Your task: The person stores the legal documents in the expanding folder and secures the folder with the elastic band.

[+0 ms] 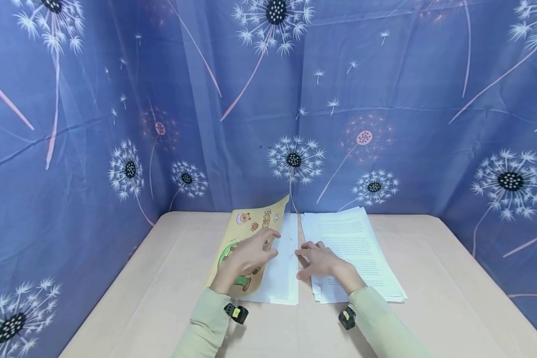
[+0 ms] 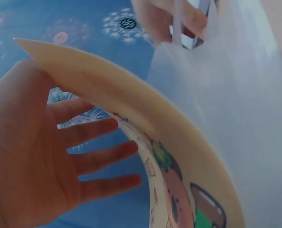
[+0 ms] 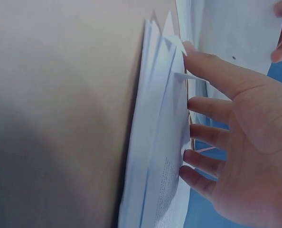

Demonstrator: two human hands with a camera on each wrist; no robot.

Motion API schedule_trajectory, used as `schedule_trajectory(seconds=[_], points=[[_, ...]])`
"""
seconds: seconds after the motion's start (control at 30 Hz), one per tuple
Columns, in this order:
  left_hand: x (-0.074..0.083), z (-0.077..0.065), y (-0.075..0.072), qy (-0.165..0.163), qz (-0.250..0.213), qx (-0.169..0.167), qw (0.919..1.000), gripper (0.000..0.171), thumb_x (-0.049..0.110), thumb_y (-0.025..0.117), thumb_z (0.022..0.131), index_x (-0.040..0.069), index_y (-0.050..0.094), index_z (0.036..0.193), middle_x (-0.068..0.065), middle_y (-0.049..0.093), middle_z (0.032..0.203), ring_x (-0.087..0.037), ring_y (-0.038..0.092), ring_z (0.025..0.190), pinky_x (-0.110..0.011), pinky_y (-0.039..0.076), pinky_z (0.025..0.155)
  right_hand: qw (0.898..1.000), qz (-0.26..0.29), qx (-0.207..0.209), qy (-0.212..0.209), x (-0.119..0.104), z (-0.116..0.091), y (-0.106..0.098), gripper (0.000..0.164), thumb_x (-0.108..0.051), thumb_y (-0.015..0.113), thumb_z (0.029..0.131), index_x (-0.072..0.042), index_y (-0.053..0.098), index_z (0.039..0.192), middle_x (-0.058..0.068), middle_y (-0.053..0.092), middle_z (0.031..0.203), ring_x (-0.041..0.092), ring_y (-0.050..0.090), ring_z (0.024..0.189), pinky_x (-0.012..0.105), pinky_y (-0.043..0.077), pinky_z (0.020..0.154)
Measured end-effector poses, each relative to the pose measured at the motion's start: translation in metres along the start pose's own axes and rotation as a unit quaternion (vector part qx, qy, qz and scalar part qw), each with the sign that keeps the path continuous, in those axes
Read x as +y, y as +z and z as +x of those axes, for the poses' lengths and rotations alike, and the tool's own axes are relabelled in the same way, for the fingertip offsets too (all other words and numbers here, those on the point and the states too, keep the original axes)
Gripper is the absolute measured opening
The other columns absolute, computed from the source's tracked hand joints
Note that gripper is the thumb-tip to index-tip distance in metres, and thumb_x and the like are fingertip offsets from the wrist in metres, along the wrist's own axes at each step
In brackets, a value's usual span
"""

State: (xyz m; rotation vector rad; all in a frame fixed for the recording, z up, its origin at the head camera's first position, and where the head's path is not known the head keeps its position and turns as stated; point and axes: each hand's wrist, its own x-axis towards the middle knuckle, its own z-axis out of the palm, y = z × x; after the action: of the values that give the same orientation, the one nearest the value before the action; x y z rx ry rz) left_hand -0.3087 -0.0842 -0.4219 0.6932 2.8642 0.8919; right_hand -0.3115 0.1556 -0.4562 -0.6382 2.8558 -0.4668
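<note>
A folder with a yellow cartoon-bear cover (image 1: 243, 226) lies on the left, its cover bowed up over translucent plastic pockets (image 1: 286, 278). My left hand (image 1: 250, 253) is at the free edge of that cover. In the left wrist view its fingers (image 2: 105, 154) are spread and fairly straight against the printed side, with the thumb tip hidden by the cover. To the right lies a stack of printed paper (image 1: 351, 243). My right hand (image 1: 319, 261) reaches over its left edge, fingers extended; in the right wrist view the thumb is right at the curled sheet corners (image 3: 176, 45).
Both lie on a light beige table (image 1: 152, 278), a narrow gap between folder and paper. Blue dandelion-print cloth (image 1: 250, 149) hangs behind and along both sides. Each wrist carries a small black camera (image 1: 236, 313).
</note>
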Motion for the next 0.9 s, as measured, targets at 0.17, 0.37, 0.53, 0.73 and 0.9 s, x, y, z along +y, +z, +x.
schedule_trajectory(seconds=[0.17,0.37,0.53,0.73,0.9], points=[[-0.005,-0.002,-0.01,-0.002,-0.047,0.012,0.9988,0.042,0.041,0.052,0.095,0.029,0.054,0.135,0.005,0.057,0.139,-0.023,0.062,0.117,-0.045,0.052,0.091,1.0,0.007,-0.003,0.0,0.0,-0.001,-0.001,0.073,-0.043,0.078,0.079,-0.011,0.056,0.141,0.016,0.047,0.148,0.04,0.043,0.13,0.06,0.036,0.107],[-0.009,-0.002,-0.018,-0.001,-0.079,0.043,0.9959,0.034,0.036,0.06,0.093,0.028,0.059,0.127,0.006,0.061,0.133,-0.019,0.066,0.109,-0.041,0.054,0.087,1.0,0.012,-0.002,-0.003,0.0,-0.001,-0.002,0.073,-0.042,0.078,0.08,-0.011,0.056,0.141,0.017,0.046,0.148,0.041,0.042,0.131,0.061,0.036,0.107],[-0.012,-0.005,-0.024,-0.022,-0.102,0.079,0.9915,0.036,0.03,0.059,0.091,0.031,0.062,0.127,0.01,0.061,0.13,-0.013,0.065,0.098,-0.035,0.052,0.078,1.0,0.016,0.0,-0.009,0.001,-0.002,0.0,0.073,-0.041,0.078,0.08,-0.01,0.055,0.142,0.018,0.045,0.149,0.042,0.041,0.131,0.062,0.035,0.107],[-0.015,-0.01,-0.034,-0.031,-0.141,0.083,0.986,0.043,0.027,0.057,0.094,0.027,0.058,0.137,0.003,0.057,0.135,-0.016,0.063,0.095,-0.034,0.051,0.067,1.0,0.015,0.003,-0.01,0.004,-0.001,0.002,0.074,-0.043,0.077,0.08,-0.01,0.055,0.143,0.018,0.045,0.149,0.044,0.04,0.132,0.063,0.034,0.107],[-0.019,-0.014,-0.045,-0.017,-0.143,0.098,0.9847,0.042,0.024,0.055,0.097,0.024,0.058,0.138,-0.004,0.058,0.133,-0.02,0.062,0.097,-0.031,0.05,0.076,1.0,0.016,0.006,-0.004,0.005,0.0,0.003,0.074,-0.044,0.078,0.08,-0.012,0.055,0.142,0.017,0.045,0.15,0.044,0.04,0.133,0.063,0.034,0.107]])
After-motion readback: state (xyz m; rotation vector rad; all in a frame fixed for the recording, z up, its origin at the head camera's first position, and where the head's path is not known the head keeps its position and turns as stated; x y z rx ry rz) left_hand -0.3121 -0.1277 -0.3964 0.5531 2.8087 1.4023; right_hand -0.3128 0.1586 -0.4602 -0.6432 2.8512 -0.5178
